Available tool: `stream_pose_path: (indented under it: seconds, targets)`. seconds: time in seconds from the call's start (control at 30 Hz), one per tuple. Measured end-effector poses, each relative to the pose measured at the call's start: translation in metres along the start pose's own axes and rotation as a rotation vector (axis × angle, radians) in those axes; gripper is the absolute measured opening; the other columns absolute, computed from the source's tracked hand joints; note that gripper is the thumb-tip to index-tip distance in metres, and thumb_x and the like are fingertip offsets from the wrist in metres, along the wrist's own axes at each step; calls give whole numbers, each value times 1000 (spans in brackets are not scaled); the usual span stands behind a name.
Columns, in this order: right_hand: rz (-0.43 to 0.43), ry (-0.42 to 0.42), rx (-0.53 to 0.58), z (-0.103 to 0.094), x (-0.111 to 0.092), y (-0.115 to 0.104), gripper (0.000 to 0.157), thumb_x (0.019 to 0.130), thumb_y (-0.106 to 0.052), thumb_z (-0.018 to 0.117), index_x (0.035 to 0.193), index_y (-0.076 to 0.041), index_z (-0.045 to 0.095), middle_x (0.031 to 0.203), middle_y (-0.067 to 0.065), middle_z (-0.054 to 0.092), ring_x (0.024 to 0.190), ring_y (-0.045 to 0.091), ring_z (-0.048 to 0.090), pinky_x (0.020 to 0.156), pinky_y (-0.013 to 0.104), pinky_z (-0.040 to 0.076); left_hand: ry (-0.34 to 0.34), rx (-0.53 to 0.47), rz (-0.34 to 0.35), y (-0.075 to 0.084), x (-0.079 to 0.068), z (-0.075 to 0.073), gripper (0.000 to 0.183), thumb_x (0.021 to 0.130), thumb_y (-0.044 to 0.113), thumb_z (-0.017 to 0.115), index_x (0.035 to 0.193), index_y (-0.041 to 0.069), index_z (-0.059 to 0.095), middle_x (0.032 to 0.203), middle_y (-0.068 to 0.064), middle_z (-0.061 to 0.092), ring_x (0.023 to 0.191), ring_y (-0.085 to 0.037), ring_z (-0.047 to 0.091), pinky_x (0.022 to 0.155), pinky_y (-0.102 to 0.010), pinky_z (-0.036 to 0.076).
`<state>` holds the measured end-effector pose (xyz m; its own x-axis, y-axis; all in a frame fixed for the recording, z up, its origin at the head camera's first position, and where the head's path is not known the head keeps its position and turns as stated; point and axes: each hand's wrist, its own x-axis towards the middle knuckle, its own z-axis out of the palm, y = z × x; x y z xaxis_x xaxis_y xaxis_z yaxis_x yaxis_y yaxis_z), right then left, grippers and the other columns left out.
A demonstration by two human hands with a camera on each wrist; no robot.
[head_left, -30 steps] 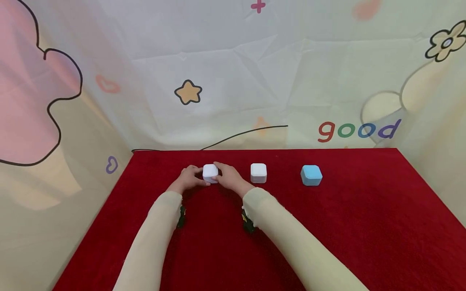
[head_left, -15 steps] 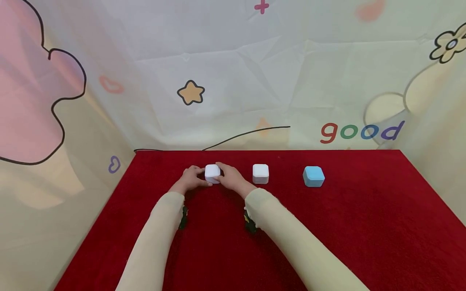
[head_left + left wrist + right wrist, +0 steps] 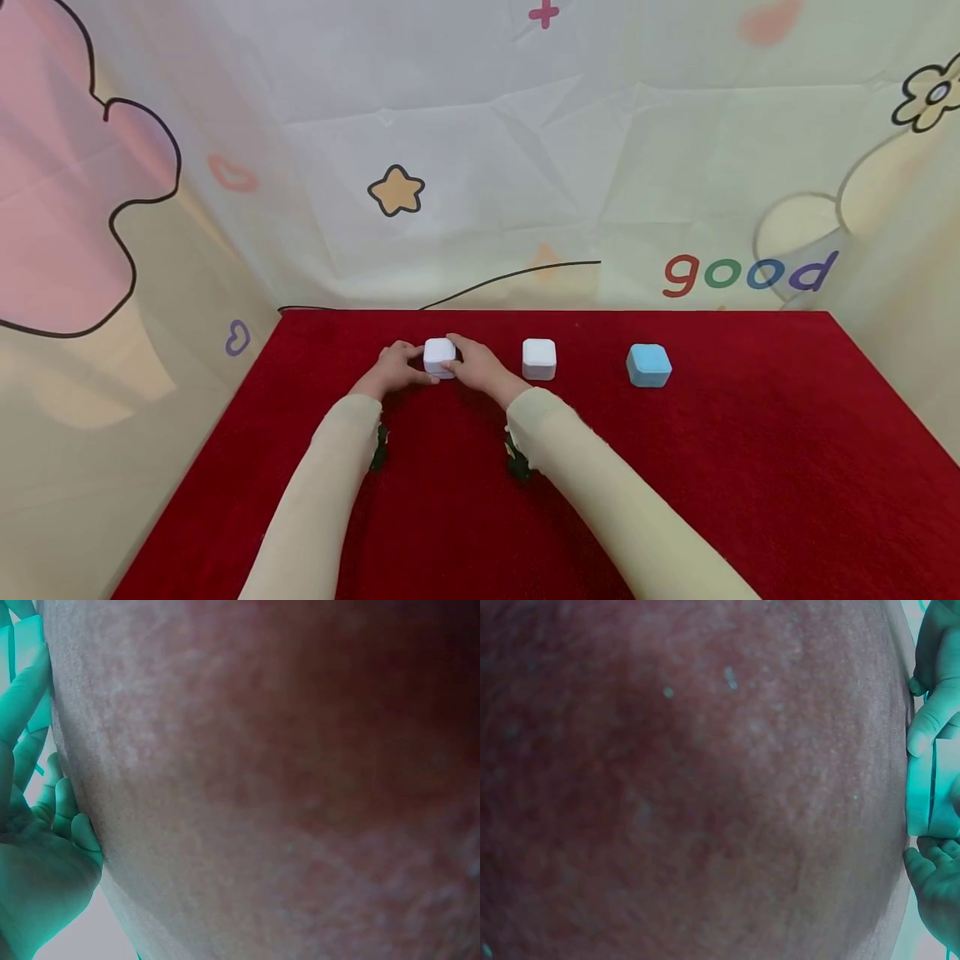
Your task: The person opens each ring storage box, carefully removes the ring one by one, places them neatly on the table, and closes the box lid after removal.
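A small white box (image 3: 438,352) with rounded corners sits on the red cloth, left of the middle in the head view. My left hand (image 3: 393,368) holds its left side, with the thumb near the front and the fingers farther back. From the right, my right hand (image 3: 480,367) grips the same box between thumb and fingers. In the right wrist view a dark seam runs across the box (image 3: 921,791), and a hand is seen on either side. The left wrist view catches a hand (image 3: 49,870) and part of the box at its left edge; cloth fills most of both wrist views.
A second white box (image 3: 539,358) stands just right of my right hand, and a light blue box (image 3: 648,365) stands farther right in the same row. Red cloth (image 3: 750,467) covers the table. A printed white curtain (image 3: 480,167) rises behind and at both sides.
The head view has shifted slightly, so everything appears a little farther right. Both hands keep their hold on the left white box, and the other two boxes stay in place.
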<state>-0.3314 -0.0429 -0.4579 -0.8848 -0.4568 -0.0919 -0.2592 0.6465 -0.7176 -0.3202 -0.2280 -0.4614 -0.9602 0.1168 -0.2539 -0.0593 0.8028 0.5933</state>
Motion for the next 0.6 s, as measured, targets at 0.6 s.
stream_pose_path:
  seconds: [0.6]
  targets:
    - [34, -9, 37, -1, 0, -2, 60, 105, -21, 57, 159, -5, 36, 161, 17, 44, 145, 32, 46, 125, 47, 35, -3, 6, -20, 0, 1, -1, 74, 93, 26, 75, 155, 3, 42, 150, -22, 41, 140, -39, 34, 116, -52, 41]
